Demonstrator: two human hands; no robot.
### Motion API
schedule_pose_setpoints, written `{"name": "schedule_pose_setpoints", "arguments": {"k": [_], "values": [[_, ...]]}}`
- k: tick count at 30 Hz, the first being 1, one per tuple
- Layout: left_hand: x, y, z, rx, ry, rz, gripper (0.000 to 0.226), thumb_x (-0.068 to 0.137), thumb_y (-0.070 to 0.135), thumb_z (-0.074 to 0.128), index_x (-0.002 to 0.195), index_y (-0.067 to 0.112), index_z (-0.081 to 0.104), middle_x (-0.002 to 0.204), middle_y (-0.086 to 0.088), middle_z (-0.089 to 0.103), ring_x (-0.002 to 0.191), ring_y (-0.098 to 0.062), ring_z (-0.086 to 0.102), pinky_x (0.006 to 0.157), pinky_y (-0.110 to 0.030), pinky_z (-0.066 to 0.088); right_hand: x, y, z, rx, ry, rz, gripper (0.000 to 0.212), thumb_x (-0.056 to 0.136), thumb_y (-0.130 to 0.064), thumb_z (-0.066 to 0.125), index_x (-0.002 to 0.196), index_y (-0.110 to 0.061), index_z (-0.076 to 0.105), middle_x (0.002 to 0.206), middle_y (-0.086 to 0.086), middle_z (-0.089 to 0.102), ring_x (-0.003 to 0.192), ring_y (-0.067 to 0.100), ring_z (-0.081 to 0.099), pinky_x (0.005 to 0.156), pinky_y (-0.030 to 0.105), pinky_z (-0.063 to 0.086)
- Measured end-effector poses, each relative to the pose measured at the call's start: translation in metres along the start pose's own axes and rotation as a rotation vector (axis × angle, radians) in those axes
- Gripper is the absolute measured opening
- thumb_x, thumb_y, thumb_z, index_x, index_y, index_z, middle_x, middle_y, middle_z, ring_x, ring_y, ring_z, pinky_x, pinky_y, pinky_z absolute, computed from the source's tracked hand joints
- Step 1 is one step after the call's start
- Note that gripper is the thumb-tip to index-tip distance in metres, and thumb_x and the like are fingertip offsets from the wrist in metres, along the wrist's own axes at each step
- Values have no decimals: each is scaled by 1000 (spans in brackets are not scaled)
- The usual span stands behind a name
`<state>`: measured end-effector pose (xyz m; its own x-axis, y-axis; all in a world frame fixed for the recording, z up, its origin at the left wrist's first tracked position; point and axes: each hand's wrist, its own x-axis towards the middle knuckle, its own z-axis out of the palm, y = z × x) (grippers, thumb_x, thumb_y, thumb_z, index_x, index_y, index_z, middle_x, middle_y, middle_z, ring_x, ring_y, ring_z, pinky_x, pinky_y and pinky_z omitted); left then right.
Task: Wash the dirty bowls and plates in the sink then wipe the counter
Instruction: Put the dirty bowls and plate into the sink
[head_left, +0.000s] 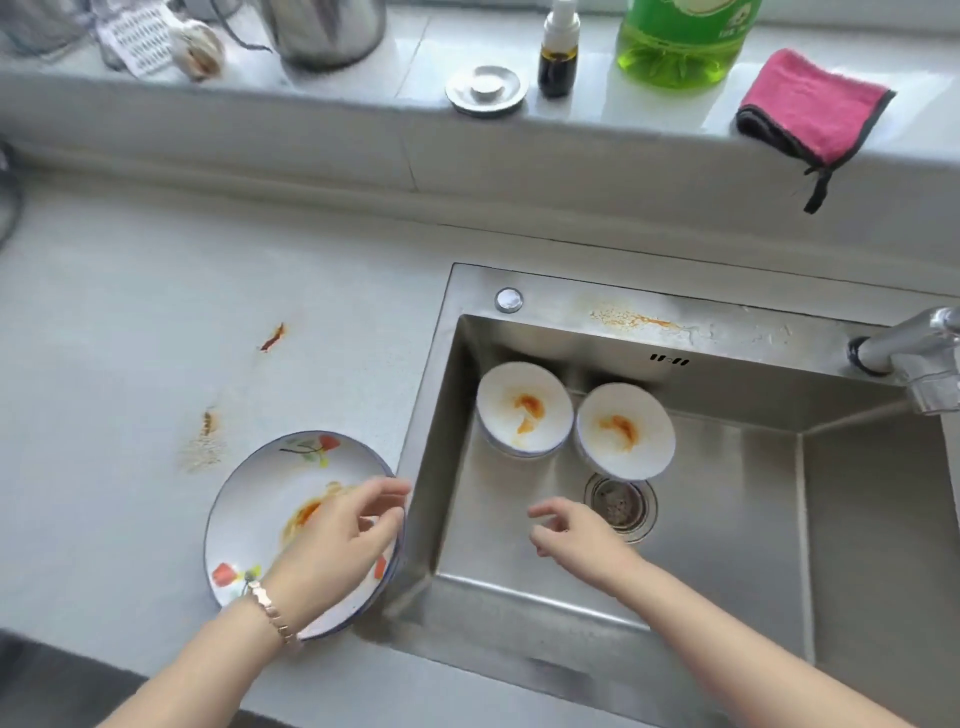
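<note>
Right, loading stage, nothing washed yet. Left hand (337, 538) sits over the right part of the plate (254, 504), fingers loosely curled at the rim nearest the sink (571, 291); we cannot tell whether they actually pinch that rim or just hover. Right hand (571, 535) hangs inside the basin, fingers slack and half-curled, holding nothing.

Plate lies flat on the counter (130, 312), just beside the sink's left edge, with orange sauce smeared on it. Left bowl (524, 410) and right bowl (626, 431) stand side by side at the back of the basin, both stained, the right one just behind the drain (621, 501). Faucet (914, 353) is at far right; we see no water running.

We judge the next move to be a firm pinch on the plate rim, a lift over the sink edge, then setting it down in front of the bowls without knocking them. Counter stains (272, 338) and the pink cloth (810, 104) on the ledge wait for the wipe.
</note>
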<state>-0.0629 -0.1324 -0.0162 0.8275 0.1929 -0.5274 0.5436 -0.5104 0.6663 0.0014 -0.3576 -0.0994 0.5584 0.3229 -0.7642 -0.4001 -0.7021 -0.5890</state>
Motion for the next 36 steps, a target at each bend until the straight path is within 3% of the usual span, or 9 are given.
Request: {"name": "schedule_pose_setpoints", "arguments": {"k": [5,7,10,13,17,24,29,33,36], "values": [[-26,-66,-80,146,285,-144,34,90,9,52,124,16,53,122,-2,51,110,-11,52,97,-34,40,-14,-66,65,-128,51,-136,44,92,-32,49,135,-21,44,85,-8,55,85,11,53,76,23,41],[-26,-87,-95,173,284,-210,45,90,10,51,134,11,44,133,-9,45,111,-1,52,100,-34,34,-14,-83,85,-161,50,-126,50,93,-34,47,141,-20,36,94,-2,60,95,17,57,79,26,42],[-15,-115,-102,62,194,-375,49,92,11,50,139,9,37,129,-16,52,112,-25,53,93,-35,39,-9,-96,110,-141,67,-96,44,93,-30,47,135,-19,40,92,5,63,88,22,58,73,29,44],[-8,-128,-101,-198,111,-449,32,92,1,45,123,3,54,88,-14,65,77,-28,58,66,-32,48,-2,-97,125,-16,153,-53,35,90,-21,50,125,-18,48,83,-1,58,74,21,53,70,30,48],[-7,-134,-98,-332,143,-425,33,89,-12,39,113,2,57,83,-14,64,67,-27,61,48,-20,55,-3,-93,128,116,215,-39,32,88,-12,51,116,-25,54,69,-5,55,65,19,55,60,30,53],[-10,-98,-68,-337,91,-308,35,88,-11,48,120,2,56,81,-14,64,70,-28,61,54,-25,57,-32,-56,84,284,235,-31,40,87,-4,51,95,-44,52,67,10,56,58,21,56,71,41,58],[0,-34,-9,-233,15,-151,36,86,-6,52,119,7,58,71,-7,62,66,-21,57,69,-33,57,-72,-6,18,371,341,-39,39,88,-1,49,112,-31,57,74,14,63,64,23,62,72,43,58],[9,17,65,-161,-82,-33,36,84,-5,53,90,28,65,54,4,66,54,-7,56,65,-21,54,-100,54,-40,351,444,14,43,88,-3,49,112,-40,53,81,24,67,68,30,67,72,39,58],[20,49,131,-165,-155,-50,49,81,-8,46,79,38,62,66,-14,67,62,-21,54,71,-39,56,-108,105,-78,368,482,78,47,86,-1,46,111,-39,57,91,30,65,70,33,68,66,33,59]]}}
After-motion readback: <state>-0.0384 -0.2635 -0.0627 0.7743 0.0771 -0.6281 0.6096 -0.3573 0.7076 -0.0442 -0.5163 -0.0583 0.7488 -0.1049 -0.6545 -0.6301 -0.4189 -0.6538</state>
